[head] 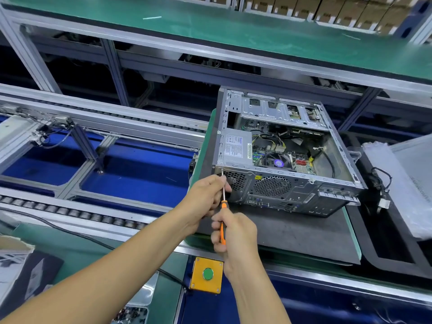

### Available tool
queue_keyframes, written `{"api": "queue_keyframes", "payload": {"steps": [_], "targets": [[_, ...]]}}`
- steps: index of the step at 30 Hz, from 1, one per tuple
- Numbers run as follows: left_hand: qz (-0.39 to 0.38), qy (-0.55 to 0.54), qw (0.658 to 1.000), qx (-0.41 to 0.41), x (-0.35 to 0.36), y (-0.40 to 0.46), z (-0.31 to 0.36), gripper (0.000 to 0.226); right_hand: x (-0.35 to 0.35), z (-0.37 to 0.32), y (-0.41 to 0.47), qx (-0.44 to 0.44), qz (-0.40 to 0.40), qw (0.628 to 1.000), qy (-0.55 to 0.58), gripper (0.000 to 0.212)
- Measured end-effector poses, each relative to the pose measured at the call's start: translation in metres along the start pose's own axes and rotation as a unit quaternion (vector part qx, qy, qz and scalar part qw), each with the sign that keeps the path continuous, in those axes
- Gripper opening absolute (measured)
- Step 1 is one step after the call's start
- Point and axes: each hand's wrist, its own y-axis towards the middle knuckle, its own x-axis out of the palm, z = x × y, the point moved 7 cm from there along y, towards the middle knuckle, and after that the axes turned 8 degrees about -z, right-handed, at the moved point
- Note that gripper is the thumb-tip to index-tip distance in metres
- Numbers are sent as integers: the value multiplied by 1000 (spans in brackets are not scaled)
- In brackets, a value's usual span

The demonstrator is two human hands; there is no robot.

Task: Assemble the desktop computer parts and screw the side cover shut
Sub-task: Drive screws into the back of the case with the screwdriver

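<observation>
Surroundings: yellow button box (206,274) with a green button sits just below my right hand (236,232), at the near edge of the surface (304,235). A black cable (70,232) runs along the green ledge to my left. Right of the case, a loose black cord with plug (381,185) lies beside a grey side cover (406,183), which lies flat, apart from the case. A roller conveyor (70,212) runs off to the left.

Room: dark mat is bare in front of the case's rear panel; the left edge of the surface is close beside my left hand (208,197).

Computer case (280,155): lies on its side on the mat, open side up, boards and fan exposed, rear panel facing me. Long axis runs away from me, angled right.

Screwdriver (223,206): orange handle low, shaft pointing up and away, tip at the case's near left rear corner. My right grip is wrapped around the handle; my left grip pinches the shaft near the tip.
</observation>
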Motion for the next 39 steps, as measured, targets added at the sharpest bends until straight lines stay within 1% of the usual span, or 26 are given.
{"api": "queue_keyframes", "payload": {"steps": [2, 6, 8, 10, 12, 13, 15, 17, 19, 21, 23, 24, 26, 27, 28, 29, 30, 31, 32, 33, 34, 35, 36, 37, 38, 39], "targets": [[15, -7, 1000, -8, 0, -1, -1, 31, -1, 0, -2, 17, 5, 1000, -20, 11], [17, -14, 999, -34, 1, -5, 2, 30, -2, -1, -2, 58, 6, 998, -4, 25], [9, -7, 999, -39, 1, -6, 5, 30, -1, -2, -3, 49, 17, 999, 4, 23], [-2, 17, 999, -38, 1, -8, 9, 34, 3, -4, -4, 19, 22, 1000, 2, 20], [-12, 47, 998, -44, 2, -11, 11, 39, 7, -6, -7, -12, 30, 999, -28, 20], [-15, 59, 997, -48, 3, -12, 12, 41, 9, -7, -8, -21, 40, 998, -46, 16], [-14, 76, 996, -47, 2, -16, 15, 40, 15, -6, -9, -13, 52, 997, -61, 11], [-3, 93, 995, -41, 1, -16, 19, 38, 23, -3, -8, 29, 40, 999, -20, 15], [2, 96, 994, -48, 0, -16, 21, 36, 26, 2, -8, 80, 19, 995, 55, 20], [2, 96, 994, -55, 2, -16, 21, 36, 23, 4, -9, 95, 10, 993, 70, 23], [16, 105, 993, -50, 2, -16, 22, 36, 15, 1, -11, 63, 27, 998, 17, 18], [22, 108, 993, -44, 3, -17, 23, 36, 11, -2, -13, 19, 43, 999, -25, 14], [29, 116, 992, -41, 6, -18, 24, 36, 5, -8, -24, -67, 108, 983, -134, 17], [33, 124, 991, -45, 6, -19, 24, 37, 3, -11, -30, -99, 154, 960, -211, 20], [32, 130, 990, -51, 7, -18, 25, 38, 1, -14, -35, -122, 204, 926, -293, 23], [28, 129, 989, -60, 7, -17, 24, 38, 0, -17, -39, -146, 244, 893, -349, 25], [18, 125, 990, -68, 7, -17, 23, 38, 1, -21, -41, -162, 253, 879, -370, 24], [6, 121, 990, -75, 7, -16, 24, 37, 1, -22, -37, -157, 234, 895, -345, 23], [-5, 116, 990, -82, 7, -15, 23, 38, 0, -20, -30, -129, 195, 936, -262, 23], [-12, 111, 990, -87, 7, -15, 23, 38, 2, -15, -23, -80, 139, 978, -135, 21], [-16, 108, 990, -86, 6, -15, 25, 39, 9, -7, -19, -21, 70, 997, 16, 19], [-15, 107, 991, -83, 6, -15, 26, 39, 18, -1, -19, 30, 17, 991, 132, 17], [-12, 109, 991, -78, 6, -15, 26, 39, 22, 2, -19, 58, -11, 980, 188, 16], [-9, 110, 991, -74, 6, -14, 26, 38, 24, 3, -20, 65, -17, 980, 187, 15], [-4, 107, 992, -70, 7, -14, 25, 38, 22, 3, -21, 62, -9, 985, 159, 12], [2, 103, 992, -68, 9, -15, 25, 38, 18, 0, -22, 42, 14, 994, 101, 8]]}}
